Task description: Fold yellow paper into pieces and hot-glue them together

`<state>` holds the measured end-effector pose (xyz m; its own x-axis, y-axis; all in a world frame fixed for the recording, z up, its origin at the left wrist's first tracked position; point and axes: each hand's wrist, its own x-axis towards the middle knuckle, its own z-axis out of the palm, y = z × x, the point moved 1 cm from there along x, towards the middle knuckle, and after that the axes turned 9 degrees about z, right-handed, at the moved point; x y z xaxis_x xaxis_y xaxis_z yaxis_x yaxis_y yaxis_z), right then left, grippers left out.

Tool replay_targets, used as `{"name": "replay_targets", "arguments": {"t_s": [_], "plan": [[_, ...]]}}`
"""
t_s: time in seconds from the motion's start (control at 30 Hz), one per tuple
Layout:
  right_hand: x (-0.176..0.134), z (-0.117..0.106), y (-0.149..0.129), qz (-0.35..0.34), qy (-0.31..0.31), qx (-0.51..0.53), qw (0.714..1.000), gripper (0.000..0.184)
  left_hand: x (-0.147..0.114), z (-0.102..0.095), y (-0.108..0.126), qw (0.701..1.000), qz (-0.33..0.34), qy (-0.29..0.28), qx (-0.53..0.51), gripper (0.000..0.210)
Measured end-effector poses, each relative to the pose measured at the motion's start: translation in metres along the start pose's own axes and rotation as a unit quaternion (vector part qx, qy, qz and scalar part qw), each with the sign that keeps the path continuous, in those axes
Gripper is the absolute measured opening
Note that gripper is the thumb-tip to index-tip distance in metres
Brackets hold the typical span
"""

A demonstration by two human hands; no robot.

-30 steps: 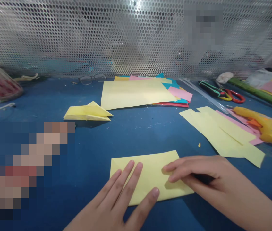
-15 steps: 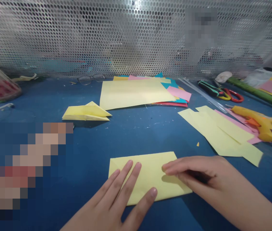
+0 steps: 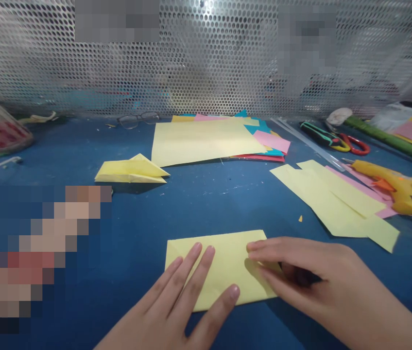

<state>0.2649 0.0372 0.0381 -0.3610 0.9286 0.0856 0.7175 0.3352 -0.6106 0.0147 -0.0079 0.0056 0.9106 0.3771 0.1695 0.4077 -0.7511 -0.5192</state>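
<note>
A folded sheet of pale yellow paper (image 3: 224, 272) lies on the blue table in front of me. My left hand (image 3: 187, 291) rests flat across its left part, fingers spread and thumb near the lower edge. Over the paper's right end is my right hand (image 3: 300, 272), its fingertips at the upper face and the thumb held apart below them. No grip on the sheet shows there, and the hand hides the right edge. Farther off to the left stands a folded yellow paper plane (image 3: 131, 170).
A large yellow sheet (image 3: 202, 141) covers coloured papers at the back. Yellow offcuts (image 3: 333, 204), a yellow glue gun (image 3: 391, 187) with a black cord, and red-handled scissors (image 3: 353, 144) lie right. A blurred-out patch hides the left front. Perforated metal (image 3: 206, 63) closes the back.
My right hand has shifted slightly, and its thumb has opened away from the fingers. The left hand and the paper under it stay put.
</note>
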Motion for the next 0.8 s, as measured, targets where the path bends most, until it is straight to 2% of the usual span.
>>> {"name": "replay_targets", "arguments": {"t_s": [0.1, 0.27, 0.4, 0.67, 0.8], "plan": [[-0.003, 0.003, -0.001, -0.033, 0.035, -0.03, 0.998, 0.019, 0.0, 0.003, -0.002, 1.0, 0.006, 0.014, 0.009, 0.079], [-0.004, 0.005, -0.002, -0.018, 0.008, -0.063, 0.998, 0.025, 0.003, 0.004, -0.002, 1.0, -0.004, 0.001, 0.001, 0.081], [-0.002, 0.006, -0.004, -0.021, 0.021, -0.075, 0.997, 0.026, 0.003, 0.001, -0.001, 1.0, -0.007, 0.006, 0.008, 0.086], [-0.015, 0.013, -0.007, -0.128, 0.034, -0.184, 0.974, 0.02, 0.003, 0.001, -0.005, 0.999, 0.016, 0.018, 0.021, 0.088], [-0.017, 0.016, -0.005, -0.12, 0.031, -0.166, 0.978, 0.023, 0.005, 0.001, -0.005, 1.0, 0.017, 0.013, 0.022, 0.083]]}}
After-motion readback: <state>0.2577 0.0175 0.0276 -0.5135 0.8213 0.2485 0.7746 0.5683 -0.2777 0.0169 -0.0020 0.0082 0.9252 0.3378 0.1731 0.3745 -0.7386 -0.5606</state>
